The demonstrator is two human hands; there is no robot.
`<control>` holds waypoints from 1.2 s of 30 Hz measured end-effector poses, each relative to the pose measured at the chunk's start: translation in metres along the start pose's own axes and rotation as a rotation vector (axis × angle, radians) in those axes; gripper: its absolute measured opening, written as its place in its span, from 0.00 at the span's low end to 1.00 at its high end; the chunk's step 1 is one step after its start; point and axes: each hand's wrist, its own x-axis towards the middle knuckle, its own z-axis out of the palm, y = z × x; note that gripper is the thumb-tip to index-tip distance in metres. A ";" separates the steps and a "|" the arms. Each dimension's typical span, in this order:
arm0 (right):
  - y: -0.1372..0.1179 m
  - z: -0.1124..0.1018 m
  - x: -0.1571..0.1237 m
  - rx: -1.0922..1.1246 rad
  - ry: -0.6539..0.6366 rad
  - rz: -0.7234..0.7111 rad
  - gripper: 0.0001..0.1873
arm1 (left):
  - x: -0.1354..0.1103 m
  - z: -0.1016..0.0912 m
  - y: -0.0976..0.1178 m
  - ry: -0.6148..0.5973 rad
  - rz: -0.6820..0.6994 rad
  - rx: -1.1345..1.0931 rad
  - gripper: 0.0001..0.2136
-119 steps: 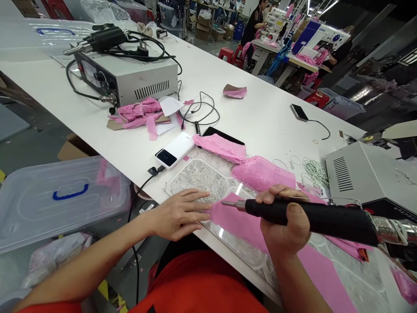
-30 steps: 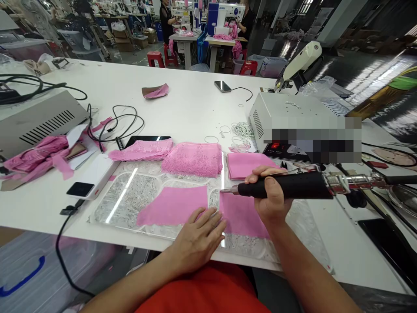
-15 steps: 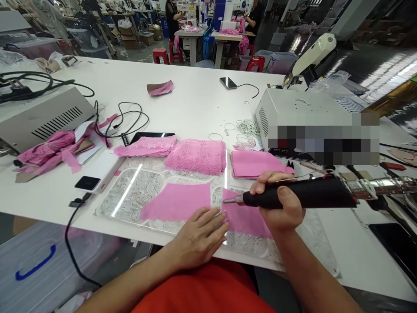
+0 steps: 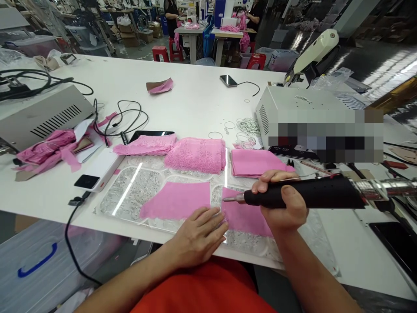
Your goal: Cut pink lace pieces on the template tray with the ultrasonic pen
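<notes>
My right hand (image 4: 285, 204) grips a black handheld tool (image 4: 302, 192) with a pointed metal tip, fingers and thumb around its body. The tip points left, at the left edge of a flat pink fabric piece (image 4: 246, 219); whether it touches the cloth I cannot tell. My left hand (image 4: 200, 234) lies flat, fingers stretched out, its fingertips by the gap between that piece and a second pink fabric piece (image 4: 179, 200). Both pieces lie on a patterned clear mat (image 4: 130, 191). Behind them are a stack of pink lace (image 4: 197, 154) and a stack of plain pink fabric (image 4: 257, 161).
A grey metal box (image 4: 293, 104) stands at the right, another vented box (image 4: 48, 113) at the left. Rubber bands (image 4: 248, 126), black cables (image 4: 130, 117), a white power bank (image 4: 100, 169) and a phone (image 4: 228, 81) lie on the white table. Two people work at sewing machines beyond.
My right hand and the black tool have shifted very slightly to the right. My left hand stays flat in the same place.
</notes>
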 end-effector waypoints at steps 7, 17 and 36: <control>-0.005 -0.004 -0.001 -0.015 0.021 0.011 0.06 | -0.008 -0.006 0.002 -0.004 0.019 -0.022 0.12; 0.000 -0.001 -0.001 -0.071 0.005 0.009 0.06 | -0.005 -0.006 0.002 -0.047 -0.009 -0.018 0.12; -0.010 -0.004 -0.008 -0.034 -0.101 0.108 0.09 | -0.008 -0.006 0.001 -0.035 0.015 -0.040 0.13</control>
